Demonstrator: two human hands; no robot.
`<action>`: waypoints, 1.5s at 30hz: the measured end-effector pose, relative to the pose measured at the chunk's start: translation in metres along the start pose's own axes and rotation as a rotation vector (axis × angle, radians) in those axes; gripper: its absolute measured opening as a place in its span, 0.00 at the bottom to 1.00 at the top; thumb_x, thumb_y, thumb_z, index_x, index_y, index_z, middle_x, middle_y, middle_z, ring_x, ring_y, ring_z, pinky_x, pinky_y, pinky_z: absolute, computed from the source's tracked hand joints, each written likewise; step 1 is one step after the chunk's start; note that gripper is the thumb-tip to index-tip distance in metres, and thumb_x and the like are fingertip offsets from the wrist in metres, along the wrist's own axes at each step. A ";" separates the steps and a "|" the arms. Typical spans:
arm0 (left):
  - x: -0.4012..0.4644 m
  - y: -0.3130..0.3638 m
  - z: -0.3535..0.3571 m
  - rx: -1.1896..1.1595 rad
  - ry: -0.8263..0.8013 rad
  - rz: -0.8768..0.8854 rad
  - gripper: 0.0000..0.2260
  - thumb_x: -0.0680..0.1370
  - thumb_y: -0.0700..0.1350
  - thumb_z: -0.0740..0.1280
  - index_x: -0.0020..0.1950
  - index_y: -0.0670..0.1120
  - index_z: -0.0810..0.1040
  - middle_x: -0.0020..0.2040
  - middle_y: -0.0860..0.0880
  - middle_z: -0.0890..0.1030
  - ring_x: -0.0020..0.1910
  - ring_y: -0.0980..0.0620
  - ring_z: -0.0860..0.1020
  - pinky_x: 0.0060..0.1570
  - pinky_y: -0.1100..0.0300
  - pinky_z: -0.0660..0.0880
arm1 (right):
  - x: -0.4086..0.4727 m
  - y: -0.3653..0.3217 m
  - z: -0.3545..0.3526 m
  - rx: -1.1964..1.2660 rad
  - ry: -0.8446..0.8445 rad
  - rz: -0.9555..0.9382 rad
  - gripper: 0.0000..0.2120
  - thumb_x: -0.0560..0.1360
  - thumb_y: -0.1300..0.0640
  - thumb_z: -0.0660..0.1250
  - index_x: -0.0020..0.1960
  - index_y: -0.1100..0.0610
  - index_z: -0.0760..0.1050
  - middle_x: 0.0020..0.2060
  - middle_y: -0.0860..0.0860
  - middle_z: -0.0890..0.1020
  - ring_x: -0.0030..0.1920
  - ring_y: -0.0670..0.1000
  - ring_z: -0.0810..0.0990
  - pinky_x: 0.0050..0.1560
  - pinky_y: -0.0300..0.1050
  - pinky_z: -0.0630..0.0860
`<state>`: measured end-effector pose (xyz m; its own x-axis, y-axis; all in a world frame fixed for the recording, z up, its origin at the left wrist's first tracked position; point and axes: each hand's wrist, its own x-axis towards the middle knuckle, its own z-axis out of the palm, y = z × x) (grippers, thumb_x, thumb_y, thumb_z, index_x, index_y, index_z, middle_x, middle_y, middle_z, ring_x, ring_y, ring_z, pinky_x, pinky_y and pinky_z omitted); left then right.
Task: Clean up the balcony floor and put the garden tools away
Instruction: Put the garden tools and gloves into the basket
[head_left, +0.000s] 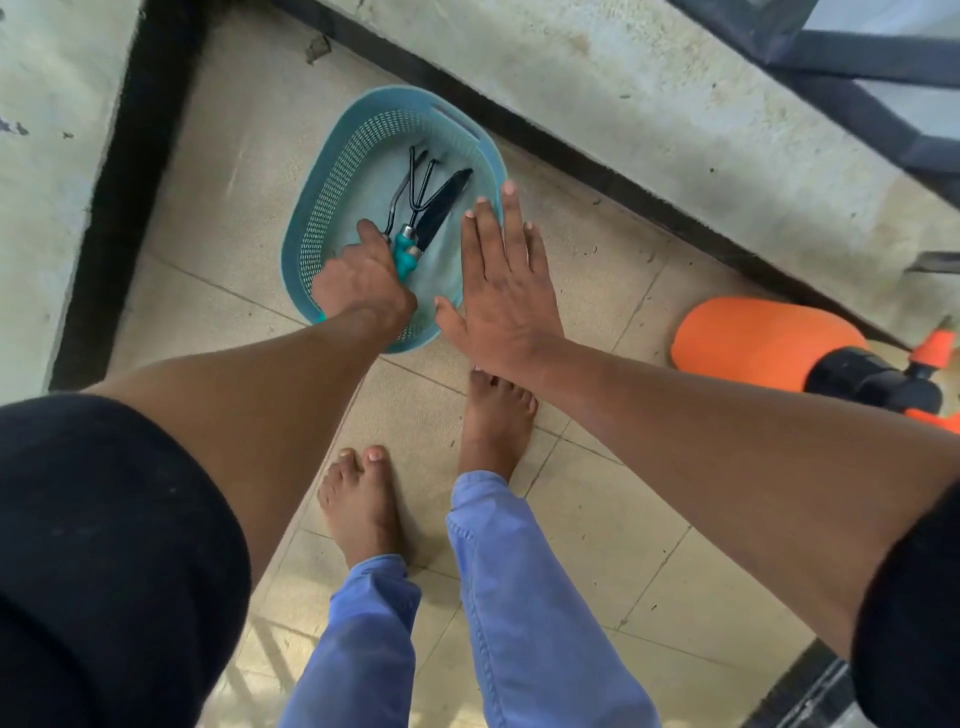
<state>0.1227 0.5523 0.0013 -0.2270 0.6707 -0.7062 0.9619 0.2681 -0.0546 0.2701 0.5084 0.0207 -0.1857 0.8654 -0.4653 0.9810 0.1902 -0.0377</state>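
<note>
left hand (363, 280): fingers curled round teal rubber handles of the black metal garden tools (415, 218); tines and blade point away from the wrist
tools: inside the round teal plastic mesh basket (317, 208) on the tiled floor
right hand (501, 280): flat, fingers straight, holding nothing, over the basket's near-right rim
orange plastic sprayer (763, 338): lying right, nearer the right hand

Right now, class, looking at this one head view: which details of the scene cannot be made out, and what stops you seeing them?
- Tool handles: mostly covered by the left hand gripping them.
- Basket: near rim hidden by both hands; whether the flat right hand touches it is unclear.
- Orange sprayer: nozzle cut off by the right edge.
- Left hand's fingers: curled out of sight.
</note>
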 end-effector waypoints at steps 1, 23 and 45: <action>0.000 0.000 0.001 0.010 0.015 0.008 0.28 0.74 0.46 0.76 0.66 0.46 0.63 0.39 0.46 0.70 0.42 0.43 0.75 0.40 0.52 0.71 | 0.000 -0.001 0.001 0.002 0.003 0.003 0.44 0.79 0.35 0.48 0.82 0.65 0.47 0.82 0.64 0.47 0.81 0.64 0.39 0.79 0.65 0.53; 0.013 -0.006 -0.009 -0.078 -0.047 0.270 0.44 0.71 0.56 0.78 0.77 0.43 0.57 0.71 0.38 0.68 0.70 0.37 0.69 0.69 0.42 0.71 | 0.002 -0.007 -0.008 -0.038 -0.131 0.027 0.43 0.80 0.34 0.48 0.83 0.62 0.46 0.82 0.63 0.46 0.80 0.66 0.32 0.78 0.69 0.50; -0.261 -0.108 -0.061 -0.518 -0.110 0.026 0.33 0.78 0.53 0.67 0.80 0.45 0.62 0.77 0.45 0.68 0.74 0.40 0.68 0.71 0.46 0.68 | -0.082 -0.052 -0.187 0.016 -0.359 -0.193 0.33 0.80 0.47 0.63 0.79 0.58 0.57 0.75 0.58 0.64 0.76 0.60 0.60 0.69 0.58 0.68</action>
<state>0.0687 0.3901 0.2346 -0.1603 0.6123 -0.7742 0.7592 0.5777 0.2997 0.2239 0.5143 0.2266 -0.3381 0.5970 -0.7275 0.9313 0.3236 -0.1673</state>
